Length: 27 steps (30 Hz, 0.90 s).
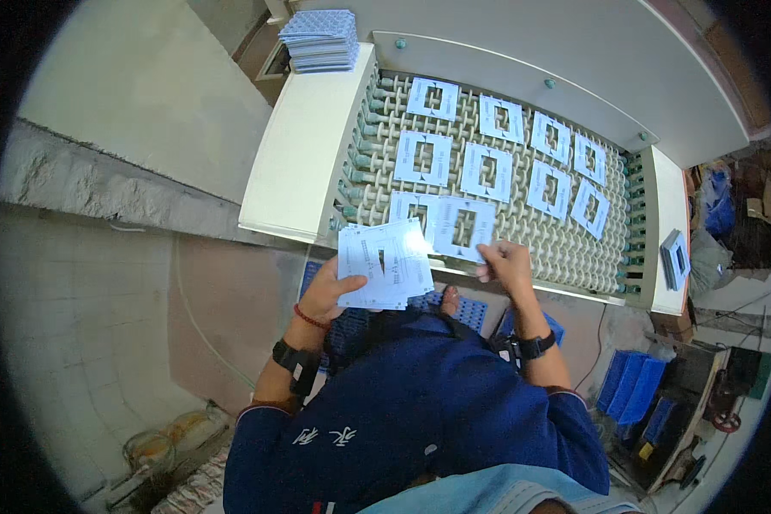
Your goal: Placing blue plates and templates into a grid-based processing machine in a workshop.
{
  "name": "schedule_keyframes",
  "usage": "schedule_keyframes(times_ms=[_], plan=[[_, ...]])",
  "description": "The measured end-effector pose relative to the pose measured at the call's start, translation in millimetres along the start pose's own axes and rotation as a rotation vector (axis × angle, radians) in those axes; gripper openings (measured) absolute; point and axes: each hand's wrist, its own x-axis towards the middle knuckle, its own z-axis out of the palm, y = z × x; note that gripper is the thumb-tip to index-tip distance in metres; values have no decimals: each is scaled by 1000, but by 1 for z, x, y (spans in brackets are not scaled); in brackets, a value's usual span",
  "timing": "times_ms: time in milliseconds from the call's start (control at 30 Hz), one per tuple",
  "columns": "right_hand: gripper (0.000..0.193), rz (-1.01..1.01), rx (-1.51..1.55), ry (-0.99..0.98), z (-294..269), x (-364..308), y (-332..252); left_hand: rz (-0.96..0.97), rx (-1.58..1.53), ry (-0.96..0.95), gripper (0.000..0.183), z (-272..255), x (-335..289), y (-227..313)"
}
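My left hand (322,291) grips a stack of thin white square panels (394,278), thumb on top, in front of the machine's near edge. Pinched at its near right corner, a single white panel with a rectangular cut-out (481,224) is in my right hand (509,264), above the front of the roller conveyor (565,257). This panel partly overlaps another panel (399,206) at the front left; whether they touch I cannot tell. Several similar panels (409,154) lie in uneven rows across the rollers, farther back.
A pile of blue-white plastic trays (319,47) sits on the conveyor's left side cover (304,154). On the right side cover (666,201) lie a few grey frames (675,259). Blue bins (630,385) stand on the right, a concrete ledge (120,184) on the left.
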Motion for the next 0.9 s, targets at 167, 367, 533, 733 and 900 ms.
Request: schedule_keyframes(times_ms=[167,367,533,733,900], plan=[[33,-531,-678,463,-21,-19,7,-41,31,-29,46,17,20,-3],[23,-264,-60,-58,-5,-32,15,-67,112,-107,49,46,50,-24],[17,-165,260,115,-79,-28,18,-95,81,-119,58,58,49,-20],[23,-137,-226,451,-163,-8,54,-79,57,-93,68,64,52,-27],[33,-68,-513,650,-232,-20,65,-125,-162,-178,67,61,47,-23]])
